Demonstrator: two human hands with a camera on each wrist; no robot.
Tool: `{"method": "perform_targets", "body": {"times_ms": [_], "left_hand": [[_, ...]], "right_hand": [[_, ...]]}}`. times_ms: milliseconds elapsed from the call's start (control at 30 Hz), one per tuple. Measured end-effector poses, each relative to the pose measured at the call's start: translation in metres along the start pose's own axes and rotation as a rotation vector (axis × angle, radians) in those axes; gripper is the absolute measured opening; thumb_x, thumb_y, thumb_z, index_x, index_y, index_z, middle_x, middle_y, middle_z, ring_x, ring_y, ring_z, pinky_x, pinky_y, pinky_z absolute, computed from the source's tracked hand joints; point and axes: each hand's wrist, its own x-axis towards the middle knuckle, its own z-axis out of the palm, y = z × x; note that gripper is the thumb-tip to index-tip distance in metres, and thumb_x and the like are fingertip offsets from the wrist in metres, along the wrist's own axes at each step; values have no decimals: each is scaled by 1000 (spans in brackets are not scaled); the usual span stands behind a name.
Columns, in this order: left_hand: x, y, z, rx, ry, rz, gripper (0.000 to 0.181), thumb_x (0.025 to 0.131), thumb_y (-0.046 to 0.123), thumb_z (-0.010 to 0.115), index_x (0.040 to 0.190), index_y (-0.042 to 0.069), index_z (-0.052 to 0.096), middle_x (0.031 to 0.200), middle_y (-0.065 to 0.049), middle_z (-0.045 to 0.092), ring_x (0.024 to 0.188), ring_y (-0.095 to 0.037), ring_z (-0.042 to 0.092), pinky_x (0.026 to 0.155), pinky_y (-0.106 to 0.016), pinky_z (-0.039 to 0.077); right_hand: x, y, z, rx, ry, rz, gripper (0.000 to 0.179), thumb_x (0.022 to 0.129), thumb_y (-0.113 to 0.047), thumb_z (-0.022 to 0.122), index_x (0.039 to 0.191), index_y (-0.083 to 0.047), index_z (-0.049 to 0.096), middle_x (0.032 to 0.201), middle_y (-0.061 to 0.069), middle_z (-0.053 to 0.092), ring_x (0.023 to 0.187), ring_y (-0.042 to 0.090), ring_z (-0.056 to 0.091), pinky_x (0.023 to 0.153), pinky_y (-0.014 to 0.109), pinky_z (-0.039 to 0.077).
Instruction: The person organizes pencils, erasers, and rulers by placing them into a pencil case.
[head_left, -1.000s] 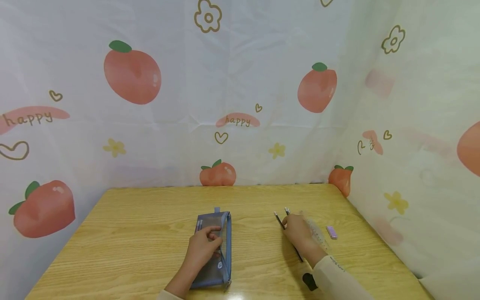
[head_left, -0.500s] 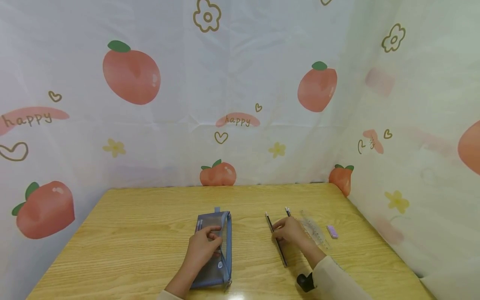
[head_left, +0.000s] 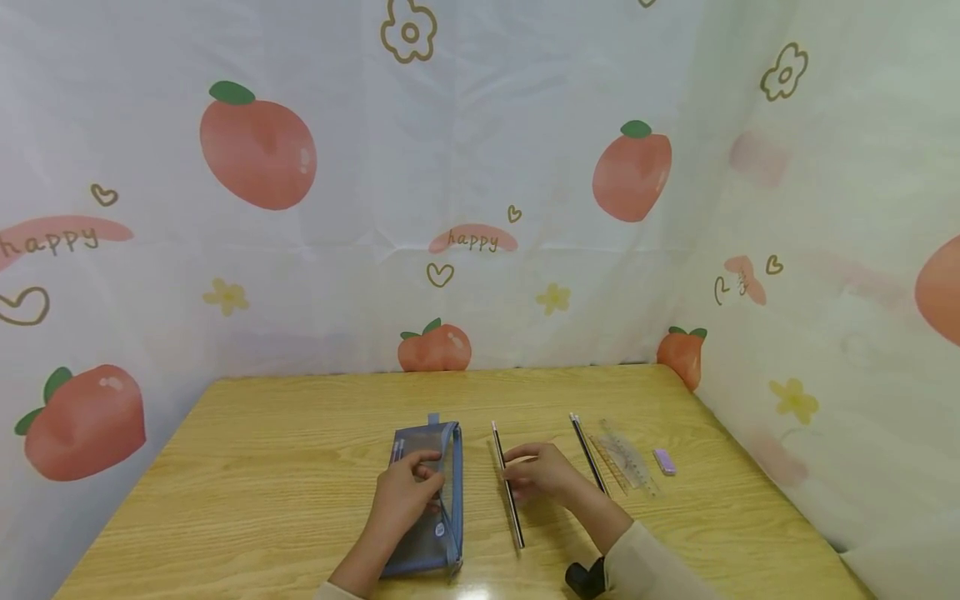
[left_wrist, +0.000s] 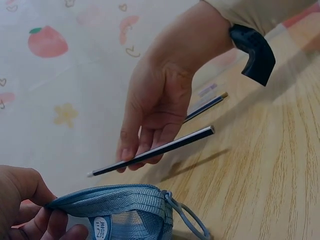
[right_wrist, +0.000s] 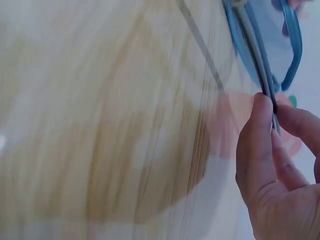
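A blue-grey zip pencil case [head_left: 427, 550] with a see-through mesh front lies on the wooden table. My left hand [head_left: 403, 496] pinches the edge of its opening; in the left wrist view, the zip side gapes and a zip pull loop [left_wrist: 190, 217] hangs off one end. To the right of the case, my right hand [head_left: 547, 473] pinches a dark striped pencil [head_left: 515, 515] near its middle. The pencil [left_wrist: 160, 150] is lifted off the table, its shadow apart below it, with the white eraser end pointing away from me.
Farther right lie more dark pencils [head_left: 587, 450], clear rulers [head_left: 628, 462] and a purple eraser [head_left: 664, 462]. A peach-print cloth [head_left: 337, 292] hangs behind the table [head_left: 300, 467] and along its right side. A black device [head_left: 585, 579] sits at my right wrist.
My right hand has picked one pencil from beside the rulers and carried it left toward the pencil case. The left hand stays in place on the case.
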Motion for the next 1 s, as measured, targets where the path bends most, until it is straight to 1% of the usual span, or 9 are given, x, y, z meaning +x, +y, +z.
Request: {"method": "perform_targets", "body": {"times_ms": [133,267,533,733,1000], "left_hand": [[0,0,0,1,1,-1,44,78,2,61,121,-7,62,80,-7,62,57,-14,62,51,-30,60],[0,0,0,-3,1,-4,45,78,2,61,121,-8,62,80,-7,62,56,-14,62,51,-30,60],[-1,2,0,-4,-6,-17,45,78,2,61,122,-7,62,80,-7,62,55,-14,62,51,-30,60],[-1,1,1,-15,-8,-20,44,78,1,60,121,-7,63,80,-7,61,56,-14,62,52,-31,61],[-1,1,3,-19,-18,-19,43,78,1,60,121,-8,62,80,-8,61,56,-14,61,53,-30,61]], "right_hand": [[4,0,11,21,-28,-4,39,88,-1,65,124,11,58,87,10,71,66,12,66,64,33,63],[7,3,20,33,-21,-8,38,88,-1,66,123,11,59,88,10,72,68,13,67,64,33,63],[7,4,36,112,-32,-9,38,88,-1,66,123,11,58,86,7,70,73,16,67,68,34,64],[7,1,44,129,-48,-8,36,89,-3,65,123,9,59,84,5,69,73,14,67,67,31,63],[11,1,51,146,-57,-15,37,90,-4,65,124,9,59,81,3,68,72,13,67,67,30,63]]}}
